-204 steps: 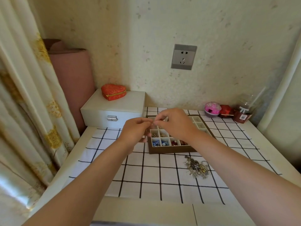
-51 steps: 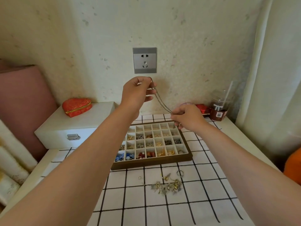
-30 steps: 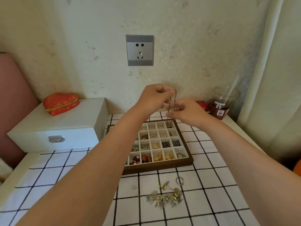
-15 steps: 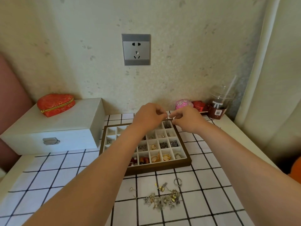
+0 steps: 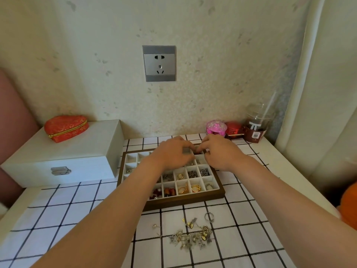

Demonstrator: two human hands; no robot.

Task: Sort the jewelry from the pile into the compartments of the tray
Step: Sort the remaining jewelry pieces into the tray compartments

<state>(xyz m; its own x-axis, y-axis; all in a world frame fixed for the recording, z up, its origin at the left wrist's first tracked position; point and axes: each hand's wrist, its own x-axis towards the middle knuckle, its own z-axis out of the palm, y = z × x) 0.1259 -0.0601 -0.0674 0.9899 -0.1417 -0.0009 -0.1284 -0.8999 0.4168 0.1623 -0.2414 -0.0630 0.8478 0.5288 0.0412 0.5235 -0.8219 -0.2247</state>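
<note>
A brown wooden tray (image 5: 183, 203) with several white compartments lies on the checked cloth; rings, beads and chains fill its near rows. My left hand (image 5: 172, 153) and my right hand (image 5: 220, 151) hover low over its far right compartments, fingertips curled and nearly meeting. They pinch a thin chain (image 5: 197, 151), of which only a dark bit shows between the fingers. The jewelry pile (image 5: 191, 235) lies on the cloth in front of the tray, with a silver ring (image 5: 209, 217) and a small stud (image 5: 154, 226) apart from it.
A white box (image 5: 63, 153) with a red heart pouch (image 5: 65, 127) on it stands left of the tray. At the back right are a pink case (image 5: 215, 127), a red box (image 5: 233, 128) and a plastic cup (image 5: 256, 128). A curtain (image 5: 318, 93) hangs right.
Both hands have dropped from chest height, where they held the chain stretched and then hanging, down onto the tray's far right compartments.
</note>
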